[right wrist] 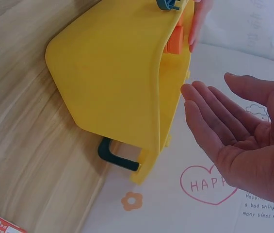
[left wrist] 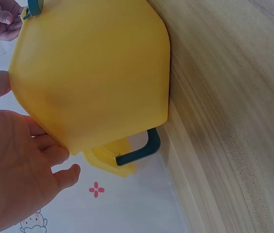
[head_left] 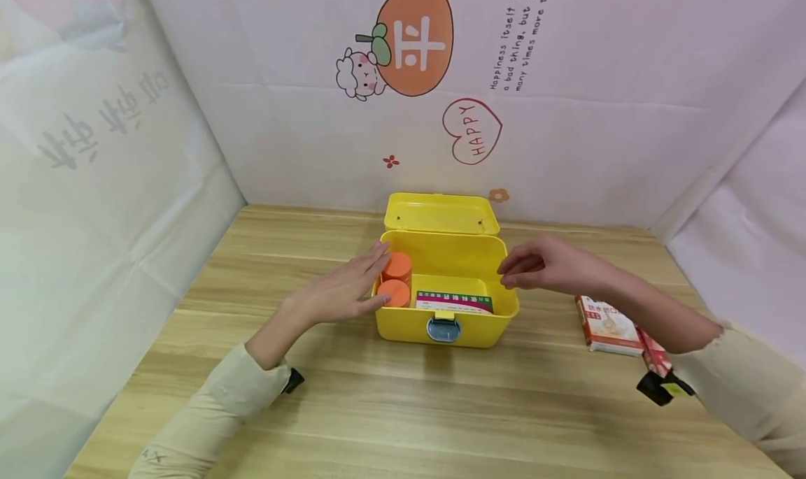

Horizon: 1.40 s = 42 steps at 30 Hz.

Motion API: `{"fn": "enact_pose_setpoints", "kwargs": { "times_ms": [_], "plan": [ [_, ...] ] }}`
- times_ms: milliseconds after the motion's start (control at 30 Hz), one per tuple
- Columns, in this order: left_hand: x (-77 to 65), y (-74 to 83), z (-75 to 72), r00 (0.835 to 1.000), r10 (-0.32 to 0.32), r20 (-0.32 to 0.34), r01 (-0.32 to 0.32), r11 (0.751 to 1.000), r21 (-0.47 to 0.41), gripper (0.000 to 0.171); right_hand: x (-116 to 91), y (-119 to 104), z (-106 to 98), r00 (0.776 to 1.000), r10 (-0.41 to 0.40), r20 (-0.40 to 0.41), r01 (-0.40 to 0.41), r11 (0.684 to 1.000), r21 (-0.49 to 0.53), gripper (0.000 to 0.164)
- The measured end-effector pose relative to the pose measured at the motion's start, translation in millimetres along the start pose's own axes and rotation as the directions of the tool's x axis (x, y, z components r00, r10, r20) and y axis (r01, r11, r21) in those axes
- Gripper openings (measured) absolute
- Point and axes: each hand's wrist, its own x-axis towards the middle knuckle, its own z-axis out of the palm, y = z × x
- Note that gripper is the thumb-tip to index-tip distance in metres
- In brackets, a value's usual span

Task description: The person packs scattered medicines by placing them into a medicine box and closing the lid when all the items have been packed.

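A yellow storage box point(head_left: 475, 331) stands on the wooden table, its lid point(head_left: 441, 213) tipped back toward the wall. Two round orange-capped containers point(head_left: 397, 264) sit along its left side, with a flat white, green and magenta carton point(head_left: 453, 302) against the front inside wall. My left hand point(head_left: 340, 290) lies over the box's left rim, fingers extended close by the orange caps; the left wrist view shows its fingertips point(left wrist: 56, 155) right at the rim. Off the right rim hovers my right hand point(head_left: 544, 263), fingers loosely bent and holding nothing. The right wrist view shows its bare palm point(right wrist: 253, 145).
To the right of the storage box lies a white and orange carton point(head_left: 609, 325), with a red carton point(head_left: 656, 353) beside it, partly behind the right forearm. A dark latch point(head_left: 443, 329) sticks out at the box's front. Printed white cloth point(head_left: 302, 136) hangs behind and at both sides.
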Motion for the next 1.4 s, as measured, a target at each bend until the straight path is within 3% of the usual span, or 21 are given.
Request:
{"fn": "enact_pose_setpoints", "kwargs": {
  "times_ms": [400, 667, 1400],
  "plan": [
    [-2.0, -2.1, 0.0, 1.000, 0.000, -0.002, 0.000, 1.000, -0.007, 0.081, -12.7, 9.6, -1.8, 1.000, 0.003, -0.019, -0.002, 0.997, 0.072, 0.031],
    [-1.6, -2.9, 0.3, 1.000, -0.003, -0.003, 0.003, 1.000, 0.000, 0.082, -23.6, 15.1, -6.4, 0.997, 0.047, -0.057, -0.042, 0.996, 0.080, 0.032],
    [-0.3, -1.1, 0.5, 1.000, 0.003, 0.004, -0.003, 1.000, -0.013, 0.082, -45.1, 42.2, -14.2, 0.994, 0.064, -0.086, -0.052, 0.989, 0.137, 0.037]
  ]
}}
